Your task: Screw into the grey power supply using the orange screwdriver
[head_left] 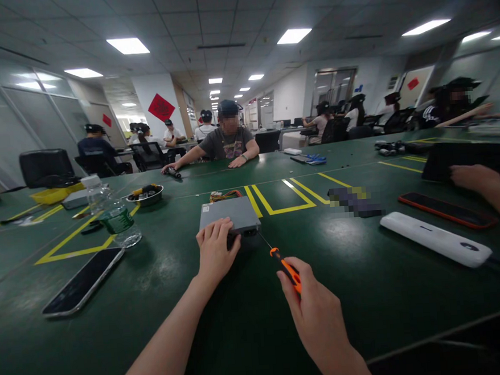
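Observation:
A grey metal computer power supply (234,210) lies on the green table, its socket side facing me and its coloured cables (225,195) bunched behind it. My left hand (216,244) grips its near left part, fingers over the top and thumb against the front side. In my right hand (313,303) is a screwdriver (285,268) with an orange and black handle. The screwdriver's thin shaft slants up to the left, and its tip is at the right front corner of the power supply; whether it sits in a screw is too small to tell.
To the left are a phone (83,283), a plastic water bottle (121,222) and a metal bowl (145,195) holding tools. At right lie a white power bank (435,238) and an orange-edged phone (446,209). Another person's hand (476,176) touches a dark panel; a person (229,140) sits opposite.

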`<state>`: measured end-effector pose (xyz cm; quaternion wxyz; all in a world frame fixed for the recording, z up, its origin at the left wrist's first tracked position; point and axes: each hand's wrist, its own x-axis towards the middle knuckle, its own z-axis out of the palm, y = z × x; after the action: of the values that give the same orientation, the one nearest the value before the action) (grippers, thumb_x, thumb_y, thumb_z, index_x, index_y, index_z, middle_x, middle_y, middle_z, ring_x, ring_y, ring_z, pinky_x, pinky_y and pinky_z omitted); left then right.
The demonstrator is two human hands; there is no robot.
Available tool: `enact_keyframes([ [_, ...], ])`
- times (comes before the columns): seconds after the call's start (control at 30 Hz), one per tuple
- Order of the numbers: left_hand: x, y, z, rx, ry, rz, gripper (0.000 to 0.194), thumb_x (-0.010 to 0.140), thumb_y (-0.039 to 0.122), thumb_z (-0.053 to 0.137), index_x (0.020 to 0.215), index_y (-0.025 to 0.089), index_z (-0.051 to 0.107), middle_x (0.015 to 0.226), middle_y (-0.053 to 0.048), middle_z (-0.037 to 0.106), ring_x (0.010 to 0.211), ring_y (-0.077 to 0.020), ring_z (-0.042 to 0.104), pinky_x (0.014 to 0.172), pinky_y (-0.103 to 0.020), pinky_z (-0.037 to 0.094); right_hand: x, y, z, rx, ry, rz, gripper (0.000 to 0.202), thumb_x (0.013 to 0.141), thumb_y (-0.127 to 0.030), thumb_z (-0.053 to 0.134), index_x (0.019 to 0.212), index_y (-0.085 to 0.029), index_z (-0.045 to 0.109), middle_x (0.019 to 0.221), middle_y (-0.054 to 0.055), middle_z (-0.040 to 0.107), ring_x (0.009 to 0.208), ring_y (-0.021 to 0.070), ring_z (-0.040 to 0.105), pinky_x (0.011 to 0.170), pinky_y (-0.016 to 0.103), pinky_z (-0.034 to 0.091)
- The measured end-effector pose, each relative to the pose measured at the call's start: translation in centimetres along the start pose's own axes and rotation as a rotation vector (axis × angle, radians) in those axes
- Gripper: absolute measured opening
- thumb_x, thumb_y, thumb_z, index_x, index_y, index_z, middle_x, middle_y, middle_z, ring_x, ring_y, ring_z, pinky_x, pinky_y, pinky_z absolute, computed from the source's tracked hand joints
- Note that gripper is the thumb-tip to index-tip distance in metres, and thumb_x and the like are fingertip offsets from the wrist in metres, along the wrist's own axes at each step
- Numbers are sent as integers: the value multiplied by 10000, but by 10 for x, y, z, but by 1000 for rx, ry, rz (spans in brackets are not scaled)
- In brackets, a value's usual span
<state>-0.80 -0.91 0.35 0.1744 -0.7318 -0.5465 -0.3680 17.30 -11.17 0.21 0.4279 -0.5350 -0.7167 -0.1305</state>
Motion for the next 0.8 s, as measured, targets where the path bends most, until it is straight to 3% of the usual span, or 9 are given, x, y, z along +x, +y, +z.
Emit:
enact_keyframes([
  [0.1,0,0,0,-1,2,1,232,807,289,554,1034,242,539,1186,-43,596,1097,-242,492,910,-413,303,0,3,-1,3,-1,18,343,977,-378,261,1061,-124,476,688,38,628,500,151,620,433,230,464],
  [0.4,0,2,-1,-1,1,-14,231,803,289,558,1028,241,538,1183,-42,594,1095,-242,489,912,-410,304,-3,1,-6,116,38,27,252,964,-315,318,1090,-156,468,851,58,641,647,151,649,548,233,494],
  [0.8,1,3,-2,4,17,-13,223,794,283,569,1009,234,533,1169,-32,603,1073,-240,496,905,-410,302,-1,-15,7,125,-30,-68,255,969,-286,284,1076,-145,467,911,94,646,682,167,650,571,264,523],
])
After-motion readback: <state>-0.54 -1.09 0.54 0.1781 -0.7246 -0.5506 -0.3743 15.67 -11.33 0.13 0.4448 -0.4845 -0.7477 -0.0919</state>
